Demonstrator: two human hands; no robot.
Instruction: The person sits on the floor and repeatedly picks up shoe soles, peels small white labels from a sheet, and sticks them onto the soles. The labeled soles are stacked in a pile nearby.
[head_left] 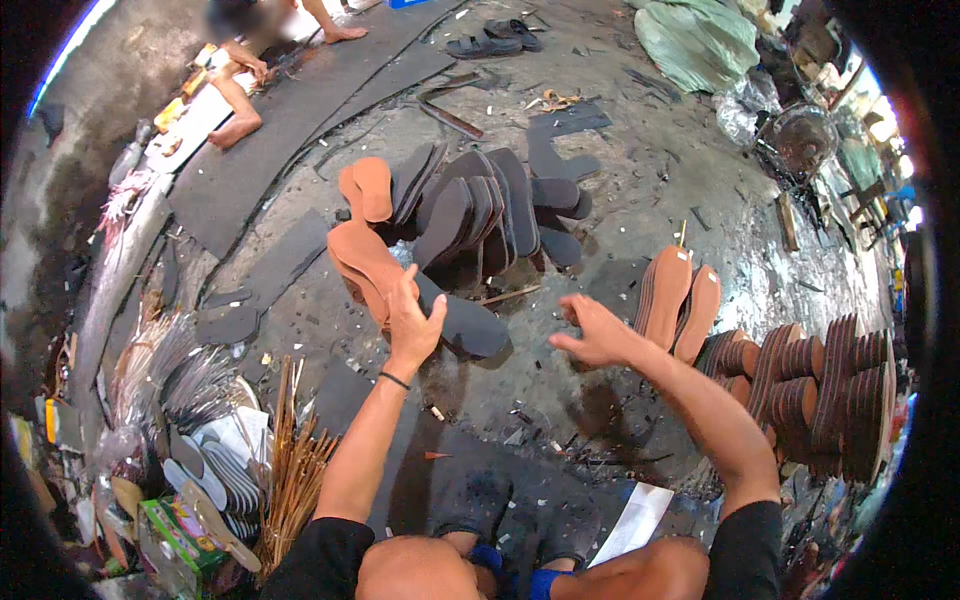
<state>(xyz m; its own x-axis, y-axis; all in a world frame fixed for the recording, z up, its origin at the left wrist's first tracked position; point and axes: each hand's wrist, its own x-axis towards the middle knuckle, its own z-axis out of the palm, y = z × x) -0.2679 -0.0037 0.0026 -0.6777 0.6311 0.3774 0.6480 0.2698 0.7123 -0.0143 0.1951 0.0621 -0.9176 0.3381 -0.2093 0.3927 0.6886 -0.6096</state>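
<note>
My left hand [412, 328] is over a tan shoe sole [365, 252] and a black sole [468, 325], thumb apart and fingers stretched; whether it touches them I cannot tell. Several tan soles lie stacked beneath the top one. To the right, my right hand [600, 335] hovers above the floor with fingers apart and nothing in them. Beyond my left hand stands a cluster of dark soles [445, 220] leaning on edge, with a smaller tan pair [372, 188] beside it. Past my right hand, two stacks of tan-topped soles [665, 295] lean together.
Rows of bundled soles [830, 395] stand at the right. Thin sticks [290, 470] and grey-striped soles [215, 480] are at the lower left. A black sheet [250, 180] stretches toward another person's leg [237, 115]. Black sandals [495, 40] lie far off; a white strip [632, 522] is near my knee.
</note>
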